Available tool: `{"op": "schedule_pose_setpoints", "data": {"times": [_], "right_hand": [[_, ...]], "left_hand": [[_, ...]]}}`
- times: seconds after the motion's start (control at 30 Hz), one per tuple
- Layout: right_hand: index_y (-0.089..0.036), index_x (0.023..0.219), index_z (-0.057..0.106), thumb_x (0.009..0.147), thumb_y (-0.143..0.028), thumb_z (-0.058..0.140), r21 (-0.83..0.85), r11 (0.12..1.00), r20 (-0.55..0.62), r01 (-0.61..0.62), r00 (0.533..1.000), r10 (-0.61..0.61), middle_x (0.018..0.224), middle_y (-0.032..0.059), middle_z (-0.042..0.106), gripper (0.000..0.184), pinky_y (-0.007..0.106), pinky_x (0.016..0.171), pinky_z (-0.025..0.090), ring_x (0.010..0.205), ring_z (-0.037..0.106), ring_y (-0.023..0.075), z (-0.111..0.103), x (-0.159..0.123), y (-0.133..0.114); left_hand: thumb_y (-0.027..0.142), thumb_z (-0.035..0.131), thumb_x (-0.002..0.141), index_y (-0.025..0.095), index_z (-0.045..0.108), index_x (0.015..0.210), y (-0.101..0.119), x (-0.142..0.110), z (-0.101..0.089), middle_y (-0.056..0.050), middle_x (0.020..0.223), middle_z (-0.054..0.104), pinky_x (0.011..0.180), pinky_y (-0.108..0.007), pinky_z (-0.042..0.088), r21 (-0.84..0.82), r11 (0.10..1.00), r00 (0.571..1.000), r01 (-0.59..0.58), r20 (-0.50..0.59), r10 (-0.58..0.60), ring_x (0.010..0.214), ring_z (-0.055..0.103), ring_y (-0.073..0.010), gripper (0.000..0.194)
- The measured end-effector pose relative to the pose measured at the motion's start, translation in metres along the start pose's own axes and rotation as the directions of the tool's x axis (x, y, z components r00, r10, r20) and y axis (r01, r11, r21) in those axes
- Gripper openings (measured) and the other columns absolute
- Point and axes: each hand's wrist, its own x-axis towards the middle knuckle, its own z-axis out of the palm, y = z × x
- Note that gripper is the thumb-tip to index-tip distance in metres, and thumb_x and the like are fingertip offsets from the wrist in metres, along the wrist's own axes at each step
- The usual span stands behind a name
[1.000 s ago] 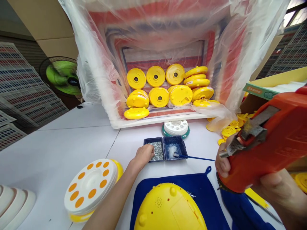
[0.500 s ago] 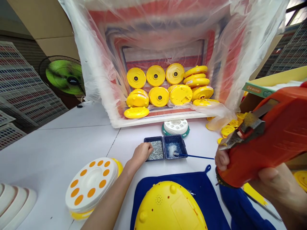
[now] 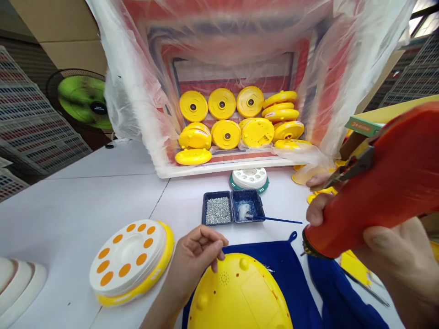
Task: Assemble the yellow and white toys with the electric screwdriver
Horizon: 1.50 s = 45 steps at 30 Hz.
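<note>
My right hand [image 3: 387, 246] grips a red electric screwdriver [image 3: 384, 183], its tip angled down beside the blue cloth. My left hand [image 3: 200, 249] hovers at the upper left edge of a round yellow plastic base [image 3: 247, 297], fingers curled together; whatever is between the fingertips is too small to make out. The base lies underside up, showing speaker holes, feet and screw holes, on a dark blue cloth [image 3: 298, 283]. Beyond it stand a dark tray of small silver screws [image 3: 218, 210] and a joined tray [image 3: 259, 201] with white paste and a blue-handled brush [image 3: 281, 220].
A plastic-lined crate [image 3: 219, 170] holds several yellow discs [image 3: 226, 135]. White discs with orange dots [image 3: 125, 256] stand on a yellow base at left. A white-and-green piece [image 3: 248, 178] sits before the crate. A green fan [image 3: 84, 100] is far left; a metal tool [image 3: 370, 290] lies right.
My left hand has left the screw tray and come toward me, over the yellow base's edge. My right hand still holds the electric screwdriver, and its fingers have shifted slightly.
</note>
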Motion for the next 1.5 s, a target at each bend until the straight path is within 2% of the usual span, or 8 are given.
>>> {"op": "schedule_pose_setpoints", "data": {"times": [0.1, 0.2, 0.33, 0.47, 0.7, 1.07, 1.27, 1.5], "right_hand": [[-0.023, 0.088, 0.067, 0.088, -0.046, 0.063, 0.120, 0.993, 0.098, -0.016, 0.995, 0.004, 0.090, 0.0098, 0.061, 0.023, 0.032, 0.050, 0.050, 0.067, 0.057, 0.0208, 0.010, 0.000, -0.013], [-0.024, 0.090, 0.067, 0.089, -0.041, 0.063, 0.061, 0.998, 0.115, 0.027, 0.993, -0.034, 0.103, 0.0105, 0.061, 0.017, 0.035, 0.058, 0.053, 0.076, 0.059, 0.0227, 0.018, -0.001, -0.027], [-0.029, 0.096, 0.067, 0.086, -0.041, 0.067, 0.202, 0.978, 0.094, -0.061, 0.995, 0.043, 0.107, 0.0062, 0.059, 0.015, 0.033, 0.056, 0.053, 0.068, 0.056, 0.0168, 0.036, -0.009, -0.040], [-0.030, 0.106, 0.064, 0.081, -0.043, 0.075, 0.417, 0.900, 0.061, -0.130, 0.991, 0.115, 0.099, 0.0044, 0.063, 0.031, 0.029, 0.051, 0.050, 0.061, 0.056, 0.0142, 0.056, -0.020, -0.044], [-0.040, 0.132, 0.043, 0.076, -0.037, 0.081, 0.540, 0.840, -0.009, -0.055, 0.997, 0.071, 0.108, 0.0018, 0.063, 0.068, 0.026, 0.043, 0.049, 0.056, 0.058, 0.0124, 0.066, -0.027, -0.043], [-0.040, 0.127, 0.051, 0.079, -0.039, 0.078, 0.499, 0.866, -0.015, -0.035, 0.999, 0.049, 0.104, 0.0001, 0.065, 0.055, 0.028, 0.052, 0.053, 0.057, 0.056, 0.0113, 0.069, -0.028, -0.045], [-0.040, 0.117, 0.058, 0.078, -0.040, 0.078, 0.525, 0.849, 0.015, -0.060, 0.998, 0.061, 0.102, 0.0005, 0.066, 0.044, 0.028, 0.047, 0.052, 0.055, 0.057, 0.0126, 0.069, -0.028, -0.045], [-0.038, 0.112, 0.062, 0.079, -0.040, 0.078, 0.529, 0.843, 0.053, -0.097, 0.995, 0.082, 0.101, 0.0015, 0.066, 0.037, 0.029, 0.046, 0.052, 0.055, 0.056, 0.0135, 0.066, -0.029, -0.044]], "left_hand": [[0.030, 0.062, 0.082, 0.018, 0.059, 0.078, -0.008, -0.027, 0.018, 0.002, 0.066, 0.063, 0.047, -0.019, 0.048, -0.109, 0.994, 1.000, 0.029, 0.014, -0.028, 0.052, 0.057, -0.0087, 0.012], [0.019, 0.058, 0.084, 0.021, 0.064, 0.086, -0.019, -0.041, 0.036, 0.003, 0.066, 0.065, 0.055, -0.017, 0.052, 0.071, 0.988, 0.990, -0.140, 0.037, 0.138, 0.057, 0.062, -0.0088, 0.006], [0.007, 0.051, 0.083, 0.029, 0.054, 0.121, -0.029, -0.044, 0.054, 0.005, 0.072, 0.068, 0.060, -0.016, 0.053, 0.344, 0.786, 0.857, -0.514, 0.178, 0.483, 0.060, 0.063, -0.0086, 0.044], [0.008, 0.045, 0.087, 0.029, 0.022, 0.145, -0.036, -0.043, 0.066, 0.004, 0.073, 0.069, 0.053, -0.018, 0.052, 0.470, 0.608, 0.765, -0.640, 0.313, 0.563, 0.055, 0.063, -0.0116, 0.066], [0.020, 0.037, 0.096, 0.028, 0.008, 0.149, -0.029, -0.046, 0.071, -0.001, 0.082, 0.074, 0.054, -0.024, 0.056, 0.567, 0.528, 0.771, -0.632, 0.397, 0.498, 0.061, 0.069, -0.0170, 0.061], [0.021, 0.033, 0.098, 0.024, 0.009, 0.149, -0.028, -0.047, 0.071, -0.003, 0.085, 0.074, 0.053, -0.026, 0.054, 0.554, 0.514, 0.754, -0.655, 0.441, 0.487, 0.064, 0.070, -0.0186, 0.056], [0.011, 0.045, 0.087, 0.021, 0.021, 0.144, -0.019, -0.045, 0.072, -0.004, 0.086, 0.073, 0.052, -0.024, 0.049, 0.543, 0.562, 0.780, -0.624, 0.467, 0.416, 0.066, 0.068, -0.0177, 0.063], [0.006, 0.049, 0.080, 0.023, 0.022, 0.143, -0.015, -0.044, 0.074, -0.002, 0.085, 0.073, 0.050, -0.025, 0.048, 0.524, 0.554, 0.762, -0.647, 0.476, 0.439, 0.064, 0.067, -0.0182, 0.071]]}}
